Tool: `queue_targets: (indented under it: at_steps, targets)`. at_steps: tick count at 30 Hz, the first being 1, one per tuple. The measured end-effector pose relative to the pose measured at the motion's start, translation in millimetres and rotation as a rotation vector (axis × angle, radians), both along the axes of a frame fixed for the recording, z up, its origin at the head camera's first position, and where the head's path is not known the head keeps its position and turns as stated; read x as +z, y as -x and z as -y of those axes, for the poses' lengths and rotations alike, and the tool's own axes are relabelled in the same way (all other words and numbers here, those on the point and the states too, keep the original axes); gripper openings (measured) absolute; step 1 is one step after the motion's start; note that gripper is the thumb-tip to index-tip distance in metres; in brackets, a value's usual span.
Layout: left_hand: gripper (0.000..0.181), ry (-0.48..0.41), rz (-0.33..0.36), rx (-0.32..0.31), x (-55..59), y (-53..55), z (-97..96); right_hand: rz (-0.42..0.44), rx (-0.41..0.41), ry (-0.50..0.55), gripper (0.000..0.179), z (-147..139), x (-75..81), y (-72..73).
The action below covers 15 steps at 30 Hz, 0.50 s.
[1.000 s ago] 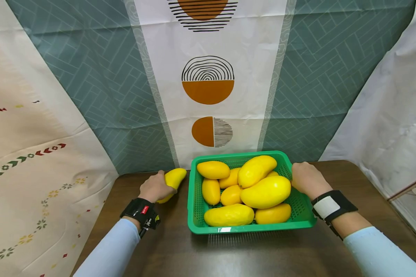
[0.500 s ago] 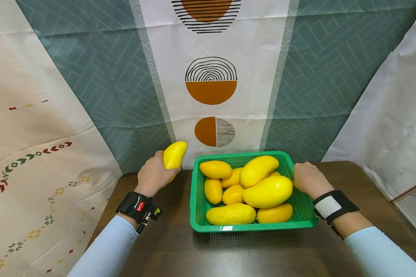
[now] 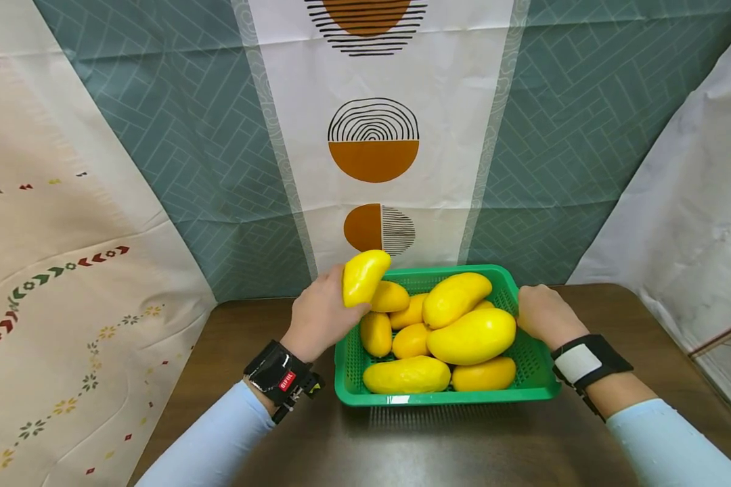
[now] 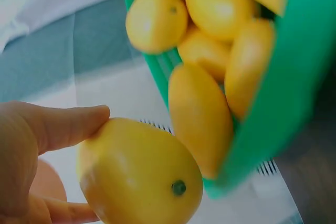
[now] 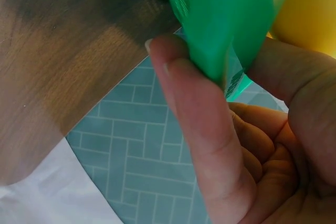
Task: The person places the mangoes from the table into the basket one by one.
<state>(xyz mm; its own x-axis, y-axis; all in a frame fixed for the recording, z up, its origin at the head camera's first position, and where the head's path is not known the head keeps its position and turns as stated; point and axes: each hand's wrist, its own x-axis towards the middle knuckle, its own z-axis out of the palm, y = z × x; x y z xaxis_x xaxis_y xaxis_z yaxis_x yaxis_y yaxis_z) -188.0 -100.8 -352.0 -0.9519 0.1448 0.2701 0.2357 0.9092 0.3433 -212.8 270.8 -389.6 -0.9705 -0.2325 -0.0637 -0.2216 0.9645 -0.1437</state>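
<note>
My left hand (image 3: 319, 314) grips a yellow mango (image 3: 364, 277) above the back left corner of the green plastic basket (image 3: 445, 399). In the left wrist view, thumb and fingers clasp one end of this mango (image 4: 139, 174), and its small dark stem spot faces the camera. Several more yellow mangoes (image 3: 472, 337) fill the basket, some lying on top of others. At the basket's right side, my right hand (image 3: 545, 314) holds the rim. The right wrist view shows the green rim (image 5: 212, 40) pinched between the thumb and fingers.
Beneath the basket is a dark brown wooden table (image 3: 438, 453). A patterned teal and white cloth (image 3: 262, 237) hangs right behind it. Cream embroidered fabric (image 3: 85, 325) borders the left side, and white fabric (image 3: 664, 223) the right.
My left hand has lifted the mango off the table left of the basket and carried it rightward over the basket's back left corner. My right hand stays on the rim.
</note>
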Motion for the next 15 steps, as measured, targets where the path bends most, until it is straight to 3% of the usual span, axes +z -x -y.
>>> queue_targets:
  at_steps: [6, 15]
  targets:
    - [0.07, 0.069, 0.034, -0.041, -8.0, -4.5, -29.3, -0.008, 0.006, -0.002, 0.011, -3, -2.8, 1.3]
    - [0.076, 0.138, 0.209, -0.077, -22.5, -6.8, -52.0, -0.025, 0.009, 0.012, 0.012, -4, -1.3, 2.1]
